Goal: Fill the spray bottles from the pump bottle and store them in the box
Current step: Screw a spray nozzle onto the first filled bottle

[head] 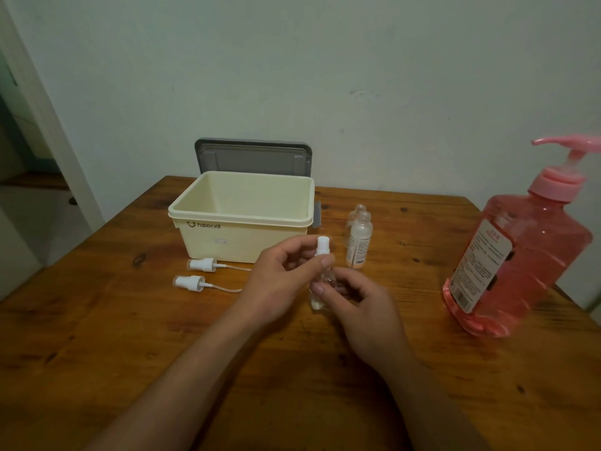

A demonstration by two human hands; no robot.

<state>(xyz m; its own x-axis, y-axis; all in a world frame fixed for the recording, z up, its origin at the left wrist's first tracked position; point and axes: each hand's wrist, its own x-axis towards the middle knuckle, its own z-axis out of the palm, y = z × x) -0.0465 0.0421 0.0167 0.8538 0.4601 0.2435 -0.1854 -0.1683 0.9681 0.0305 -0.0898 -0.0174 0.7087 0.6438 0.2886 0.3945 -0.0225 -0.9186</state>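
In the middle of the wooden table [130, 353], both hands hold one small clear spray bottle [320, 297] upright. My left hand [279, 281] grips it near its white spray head [323, 246]; my right hand [364, 307] wraps its lower body. Two more clear bottles [359, 242] stand uncapped just behind, to the right of the open cream box [240, 219]. Two loose white spray heads [201, 265] with thin tubes lie in front of the box. The big pink pump bottle [520, 255] stands at the right.
The box's grey lid [253, 156] leans against the wall behind it. The table's right edge runs close past the pump bottle. A doorway opens at the far left.
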